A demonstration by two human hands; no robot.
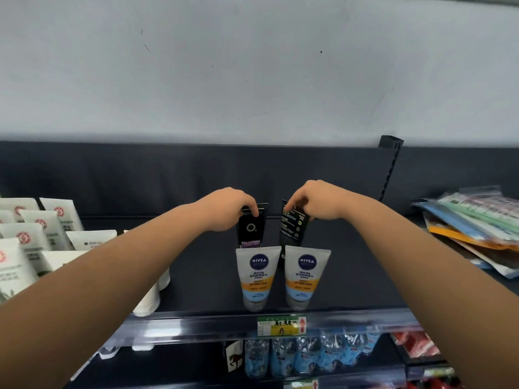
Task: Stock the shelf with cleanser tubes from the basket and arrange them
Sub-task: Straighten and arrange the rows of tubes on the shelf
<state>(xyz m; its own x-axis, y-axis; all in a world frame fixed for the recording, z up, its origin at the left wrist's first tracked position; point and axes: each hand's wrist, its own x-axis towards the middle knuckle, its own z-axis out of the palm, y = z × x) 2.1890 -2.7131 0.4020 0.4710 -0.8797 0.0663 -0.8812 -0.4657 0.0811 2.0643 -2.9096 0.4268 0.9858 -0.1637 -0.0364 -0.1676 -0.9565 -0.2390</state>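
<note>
my left hand (227, 209) is pinched on the flat crimped top of a black tube (250, 227), thumb hidden behind it, and my right hand (317, 202) is clamped the same way on a second black tube (292, 227) just beside it at 3 o'clock; the two hands are apart. the lower ends of both black tubes are hidden behind two white tubes, so i cannot tell whether they rest on the shelf (351, 279). the left black tube shows a white ring logo and the cut-off letters "men"; the right one is turned to its back, a block of print too small to read. in front, at 6 o'clock from my hands, the left white tube (257, 276) and the right white tube (306, 276) stand cap-down, glossy plastic with grey caps, each reading "nivea" and "skin energy" over an orange band. at 9 o'clock stand matte white tubes with red round seals (25, 240), partly covered by my forearm and cut by the frame. at 3 o'clock lies a slumped stack of flat foil packets (474, 228), blurred. a yellow price tag (282, 326) on the shelf's front rail carries handwriting i cannot read.
</note>
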